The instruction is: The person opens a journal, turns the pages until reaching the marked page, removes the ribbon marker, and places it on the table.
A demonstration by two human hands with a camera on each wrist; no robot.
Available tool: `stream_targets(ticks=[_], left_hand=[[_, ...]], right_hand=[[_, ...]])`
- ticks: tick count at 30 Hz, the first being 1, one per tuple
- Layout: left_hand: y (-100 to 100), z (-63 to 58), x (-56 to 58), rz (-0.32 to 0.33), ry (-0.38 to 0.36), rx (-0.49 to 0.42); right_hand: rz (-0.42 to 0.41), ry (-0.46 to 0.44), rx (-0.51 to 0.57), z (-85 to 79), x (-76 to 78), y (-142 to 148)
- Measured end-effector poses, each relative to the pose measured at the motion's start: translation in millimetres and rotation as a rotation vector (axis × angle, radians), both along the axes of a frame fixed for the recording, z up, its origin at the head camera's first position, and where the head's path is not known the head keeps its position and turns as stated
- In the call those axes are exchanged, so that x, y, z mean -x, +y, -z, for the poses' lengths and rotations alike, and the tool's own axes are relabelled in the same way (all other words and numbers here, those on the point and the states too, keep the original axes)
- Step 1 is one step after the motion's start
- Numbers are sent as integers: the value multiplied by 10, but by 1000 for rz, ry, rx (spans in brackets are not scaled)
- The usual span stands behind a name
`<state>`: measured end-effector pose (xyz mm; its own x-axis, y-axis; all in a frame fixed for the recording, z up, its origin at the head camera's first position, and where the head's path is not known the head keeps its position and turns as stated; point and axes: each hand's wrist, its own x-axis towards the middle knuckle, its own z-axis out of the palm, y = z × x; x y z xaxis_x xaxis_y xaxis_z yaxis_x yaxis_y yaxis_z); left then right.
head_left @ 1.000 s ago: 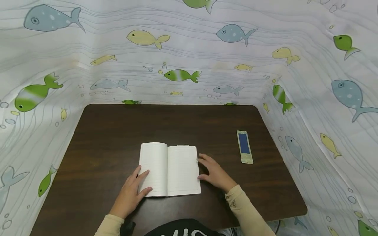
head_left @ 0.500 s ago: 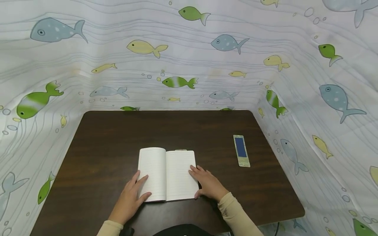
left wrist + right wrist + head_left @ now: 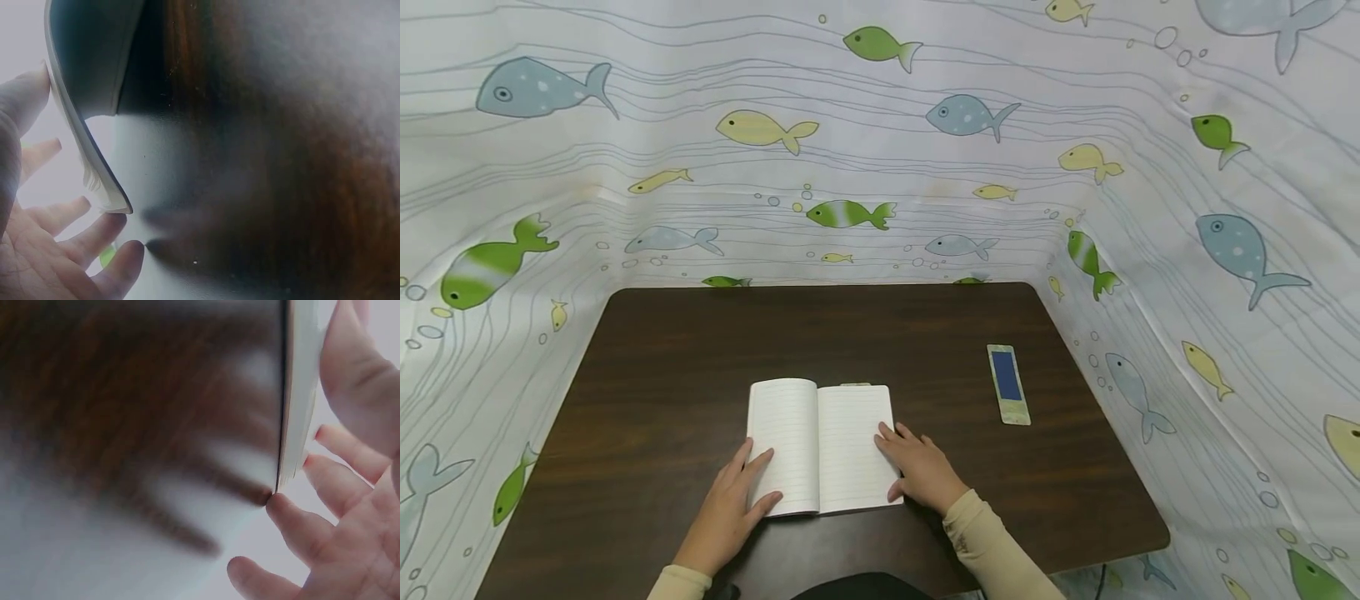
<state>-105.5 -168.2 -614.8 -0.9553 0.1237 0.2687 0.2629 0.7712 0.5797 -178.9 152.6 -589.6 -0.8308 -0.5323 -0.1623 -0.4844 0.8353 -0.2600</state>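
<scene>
An open notebook with lined white pages lies on the dark wooden table, its left page bulging up toward the spine. My left hand rests at the lower left edge, with its thumb and a finger reaching over the left page. On the other side, my right hand lies with fingertips on the right page and the thumb near its lower corner. The left wrist view shows the dark cover raised off the table beside spread fingers. In the right wrist view, fingers meet the page block.
A flat, pale phone-like object with a blue screen area lies to the right on the table. A white fish-print curtain surrounds the table at the back and sides. A dark rounded shape shows at the front edge.
My right hand has moved left from beside the notebook's edge onto its right page. The left hand stays at the left page, and the head view has tilted slightly upward.
</scene>
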Motion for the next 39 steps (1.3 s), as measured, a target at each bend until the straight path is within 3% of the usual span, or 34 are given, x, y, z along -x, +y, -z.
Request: stream_targets(ticks=[5, 11, 19, 32, 39], left_hand=[[0, -3, -16, -8, -21, -4], [14, 2, -21, -5, -46, -12], [15, 6, -20, -6, -70, 1], [18, 0, -31, -1, -78, -8], [9, 16, -26, -4, -78, -10]], right_hand=[[-15, 73, -37, -16, -4, -46], [-32, -31, -51, -13, 13, 16], [-14, -8, -54, -43, -11, -31], [-5, 108, -10, -19, -8, 1], [-4, 237, 13, 58, -1, -22]])
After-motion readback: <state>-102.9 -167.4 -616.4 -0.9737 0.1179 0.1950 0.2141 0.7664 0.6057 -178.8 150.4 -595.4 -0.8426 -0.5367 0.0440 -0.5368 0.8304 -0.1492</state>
